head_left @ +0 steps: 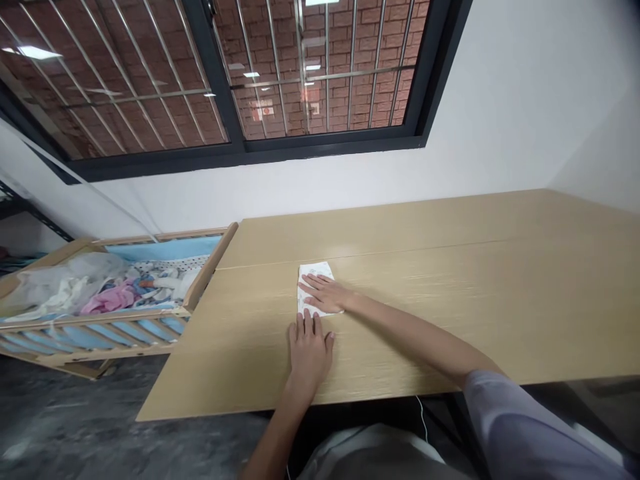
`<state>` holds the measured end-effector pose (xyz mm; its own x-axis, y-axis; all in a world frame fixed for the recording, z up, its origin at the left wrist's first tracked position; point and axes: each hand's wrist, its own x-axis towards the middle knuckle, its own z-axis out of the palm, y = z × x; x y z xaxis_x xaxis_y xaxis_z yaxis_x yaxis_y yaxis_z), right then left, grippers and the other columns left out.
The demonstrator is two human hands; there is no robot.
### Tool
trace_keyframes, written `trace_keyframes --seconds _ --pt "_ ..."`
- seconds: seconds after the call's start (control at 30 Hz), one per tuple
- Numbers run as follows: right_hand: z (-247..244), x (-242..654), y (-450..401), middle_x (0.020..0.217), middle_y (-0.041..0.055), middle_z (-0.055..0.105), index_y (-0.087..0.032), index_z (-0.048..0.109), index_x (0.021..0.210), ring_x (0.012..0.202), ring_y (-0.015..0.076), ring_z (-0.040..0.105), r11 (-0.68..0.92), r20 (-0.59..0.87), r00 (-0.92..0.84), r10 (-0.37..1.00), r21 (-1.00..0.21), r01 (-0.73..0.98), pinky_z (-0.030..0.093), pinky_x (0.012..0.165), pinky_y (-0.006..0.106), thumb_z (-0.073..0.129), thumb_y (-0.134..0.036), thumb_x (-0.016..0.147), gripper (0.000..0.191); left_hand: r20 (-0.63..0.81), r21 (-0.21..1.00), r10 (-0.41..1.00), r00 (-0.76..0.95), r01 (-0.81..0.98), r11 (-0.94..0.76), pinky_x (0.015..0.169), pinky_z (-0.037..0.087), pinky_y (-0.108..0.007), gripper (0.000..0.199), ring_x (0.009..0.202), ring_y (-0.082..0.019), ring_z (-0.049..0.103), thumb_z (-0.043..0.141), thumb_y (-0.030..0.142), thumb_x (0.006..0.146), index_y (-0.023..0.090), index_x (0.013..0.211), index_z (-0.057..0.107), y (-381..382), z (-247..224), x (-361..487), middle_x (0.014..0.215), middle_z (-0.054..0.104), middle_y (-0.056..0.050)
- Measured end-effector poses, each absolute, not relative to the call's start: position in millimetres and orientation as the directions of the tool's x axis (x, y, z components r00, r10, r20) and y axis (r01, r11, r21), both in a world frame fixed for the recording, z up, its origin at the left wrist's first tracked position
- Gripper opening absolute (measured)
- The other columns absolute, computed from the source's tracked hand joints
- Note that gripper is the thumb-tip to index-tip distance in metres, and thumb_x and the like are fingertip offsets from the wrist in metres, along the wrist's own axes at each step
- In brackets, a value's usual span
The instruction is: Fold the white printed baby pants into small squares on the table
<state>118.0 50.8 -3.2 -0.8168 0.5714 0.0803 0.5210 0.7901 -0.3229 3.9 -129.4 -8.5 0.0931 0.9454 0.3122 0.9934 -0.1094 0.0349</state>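
Observation:
A small white patterned cloth (316, 269), folded flat, lies on the wooden tabletop (430, 287). My right hand (324, 292) rests palm down across its middle with the fingers spread toward the left. Just below it, my left hand (309, 350) lies flat on the table, its fingertips at the cloth's near edge. Neither hand grips anything. Part of the cloth is hidden under my right hand.
Left of the table stands a wooden crib (210, 267) with blue lining, holding a pink cloth (111, 297), other fabrics and a clear plastic bag (65, 277). A white wall (320, 180) with a barred window rises behind. A white cable (423, 417) hangs at the front edge.

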Motion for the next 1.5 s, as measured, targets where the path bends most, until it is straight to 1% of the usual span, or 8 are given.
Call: trace_keyframes --seconds 0.67,0.77,0.87,0.97,1.07,1.2,1.33,1.5 --pt "9.4 131.1 101.5 0.17 0.0099 0.015 -0.019 0.024 0.163 0.157 0.0243 0.01 0.744 0.153 -0.758 0.634 -0.39 0.543 0.008 0.127 0.046 0.027 -0.052 0.106 0.066 0.279 0.095 0.957 0.079 0.99 -0.109 0.112 0.034 -0.062 0.053 0.142 -0.04 0.044 0.04 0.041 0.101 0.013 0.145 0.053 -128.7 -5.0 0.6 0.153 0.048 -0.023" --pt "25.0 143.9 75.8 0.168 0.014 0.021 -0.018 0.035 0.158 0.155 0.0292 0.017 0.745 0.252 -0.717 0.65 -0.397 0.536 0.016 0.125 0.05 0.037 -0.05 0.104 0.062 0.285 0.154 0.956 0.074 0.981 -0.121 0.114 0.031 -0.062 0.046 0.136 -0.035 0.051 0.038 0.036 0.102 0.018 0.14 0.057 -122.9 0.2 -9.4 0.146 0.057 -0.02" --pt "37.4 161.9 41.7 0.15 0.0175 0.047 -0.02 0.061 0.138 0.139 0.034 0.042 0.784 0.338 -0.711 0.616 -0.357 0.509 0.031 0.115 0.054 0.053 -0.045 0.099 0.047 0.302 0.184 0.944 0.136 0.963 -0.198 0.111 0.036 -0.056 0.037 0.126 -0.029 0.058 0.04 0.026 0.102 0.022 0.13 0.064 -112.0 7.7 -24.7 0.14 0.063 -0.015" --pt "39.4 178.4 10.0 0.12 0.0142 0.062 -0.021 0.071 0.12 0.115 0.0303 0.057 0.819 0.326 -0.755 0.568 -0.316 0.479 0.041 0.103 0.051 0.06 -0.045 0.095 0.036 0.285 0.191 0.931 0.229 0.938 -0.29 0.105 0.042 -0.047 0.032 0.121 -0.026 0.061 0.044 0.02 0.1 0.024 0.119 0.069 -98.6 11.5 -40.6 0.133 0.067 -0.011" --pt "29.2 191.0 -10.5 0.107 0.0123 0.065 -0.018 0.073 0.113 0.105 0.0274 0.06 0.828 0.318 -0.767 0.558 -0.274 0.489 0.046 0.096 0.046 0.059 -0.04 0.096 0.03 0.254 0.207 0.933 0.255 0.928 -0.31 0.104 0.043 -0.045 0.026 0.118 -0.026 0.062 0.051 0.02 0.097 0.024 0.112 0.072 -87.4 9.1 -53.9 0.126 0.071 -0.009" --pt "6.2 202.0 -19.9 0.105 0.0121 0.067 -0.018 0.072 0.113 0.1 0.0251 0.063 0.825 0.393 -0.727 0.563 -0.227 0.517 0.048 0.092 0.042 0.051 -0.031 0.101 0.028 0.25 0.224 0.935 0.25 0.925 -0.307 0.104 0.044 -0.043 0.022 0.117 -0.025 0.063 0.057 0.021 0.096 0.023 0.109 0.073 -79.4 2.6 -67.0 0.124 0.072 -0.008" --pt "-8.2 202.7 -22.2 0.097 0.0115 0.069 -0.018 0.073 0.109 0.093 0.0241 0.065 0.799 0.457 -0.666 0.589 -0.208 0.564 0.049 0.09 0.041 0.046 -0.031 0.104 0.03 0.249 0.233 0.932 0.264 0.918 -0.322 0.105 0.043 -0.042 0.023 0.114 -0.024 0.065 0.052 0.019 0.098 0.023 0.106 0.073 -75.7 -0.9 -72.8 0.12 0.074 -0.008" --pt "-4.1 197.3 -31.9 0.094 0.0131 0.069 -0.015 0.073 0.101 0.091 0.025 0.065 0.792 0.451 -0.685 0.573 -0.09 0.604 0.047 0.086 0.041 0.043 -0.023 0.104 0.031 0.256 0.225 0.926 0.279 0.914 -0.337 0.103 0.043 -0.042 0.03 0.11 -0.024 0.064 0.041 0.013 0.099 0.021 0.107 0.069 -79.8 1.9 -69.9 0.116 0.074 -0.009"
